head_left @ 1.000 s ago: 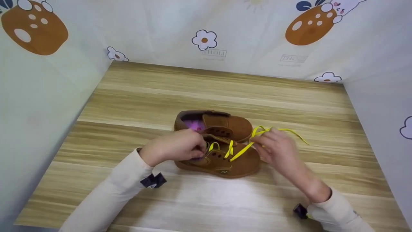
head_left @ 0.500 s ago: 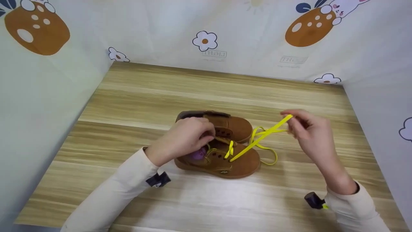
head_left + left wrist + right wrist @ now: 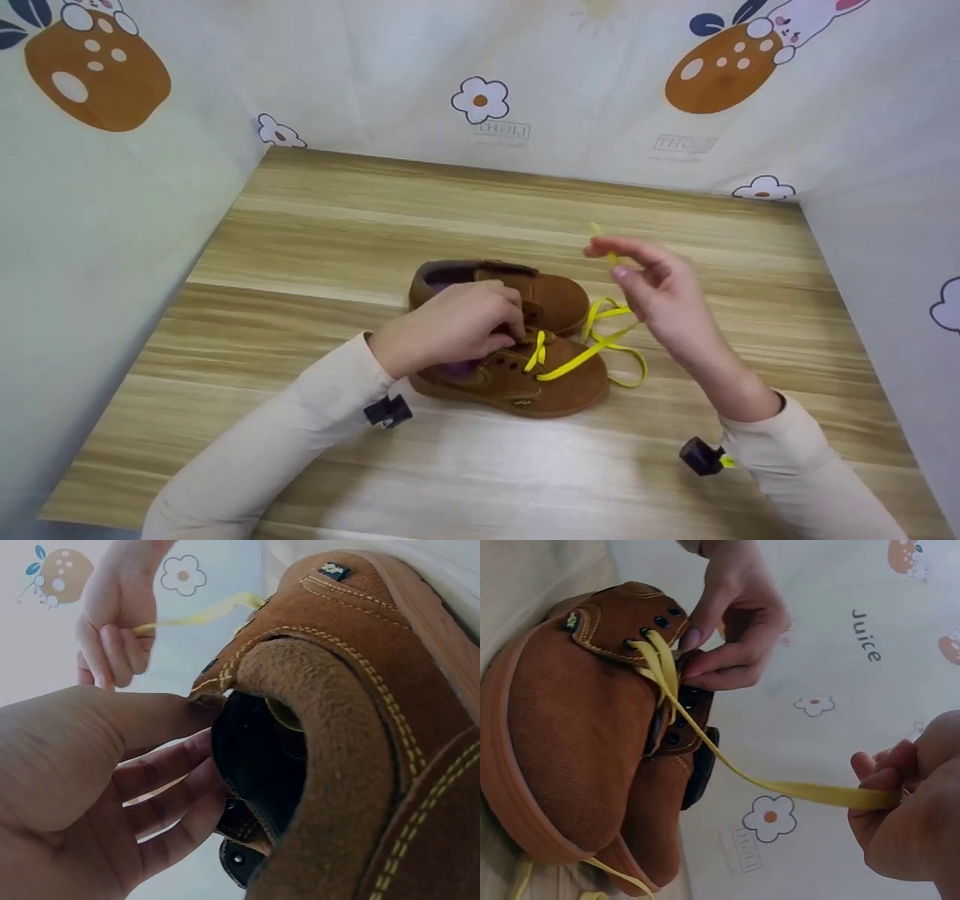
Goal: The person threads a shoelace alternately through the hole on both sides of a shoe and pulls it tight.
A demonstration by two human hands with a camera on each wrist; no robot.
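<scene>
A brown suede shoe (image 3: 570, 390) lies on its sole on the table, toe to the right. Its yellow shoelace (image 3: 574, 365) passes through the front eyelets, while eyelets farther back are bare. At the shoe's opening, my left hand (image 3: 461, 322) pinches the tongue between thumb and fingers; the left wrist view shows the dark lining (image 3: 251, 750) beside the fingertips. My right hand (image 3: 664, 292) is raised beyond the toe and pinches the lace, whose tip sticks out past the fingers. In the right wrist view the lace (image 3: 802, 793) runs from the eyelets to that hand.
A second brown shoe (image 3: 562, 292) stands right behind the first, its eyelets without a lace. A loose loop of yellow lace (image 3: 637, 375) lies by the toes. Printed fabric walls (image 3: 390, 82) border the wooden table (image 3: 360, 217) at the back and sides.
My right hand drew the lace out to the right, then came back left and up with it. My left hand moved from the shoe's opening forward to the tongue.
</scene>
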